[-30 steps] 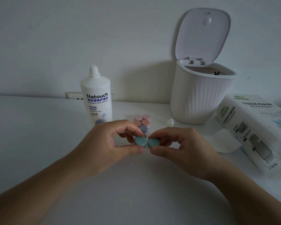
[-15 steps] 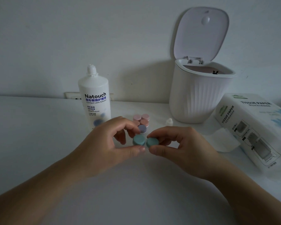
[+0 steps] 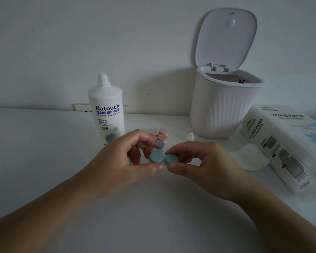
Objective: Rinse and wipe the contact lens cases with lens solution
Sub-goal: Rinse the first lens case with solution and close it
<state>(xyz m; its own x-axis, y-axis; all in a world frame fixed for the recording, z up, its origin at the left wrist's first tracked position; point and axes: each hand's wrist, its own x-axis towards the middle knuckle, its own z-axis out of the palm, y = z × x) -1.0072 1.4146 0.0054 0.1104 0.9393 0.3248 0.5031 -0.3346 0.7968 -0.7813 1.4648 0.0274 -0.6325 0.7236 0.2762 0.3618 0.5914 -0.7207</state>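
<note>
Holding teal lens case up over white table, mid-frame, w/ both hands. Left hand pinching left cap btwn thumb (below) & curled fingers (above/behind); right hand pinching right cap same way, thumb under, index curled over top. Two teal caps sitting side by side, touching or nearly so; can't tell whether either cap is loosened. Both forearms reaching in from bottom corners.

Just behind the held case, resting on table: cluster of other lens cases – pink pair at back, salmon/orange pair in middle (left one partly hidden by left fingers), purple cap nearest the hands, its mate hidden.

Standing upright to left of that cluster: solution bottle, white, "Natouch / Contact Lens Solution" label facing cam, cap off, threaded neck showing. Small white bottle cap sitting on table right of cluster, near bin base.

Standing at back right against wall: white ribbed mini bin, lid flipped up & open, pinkish liner + small dark bit showing inside.

Lying at far right on table: tissue pack, "TISSUE PAPER" printed, angled twd cam; one sheet sticking out from its near-left end, lying flat on table, just beside right hand but apart.

Wall socket partly showing behind bottle at table's back edge.
</note>
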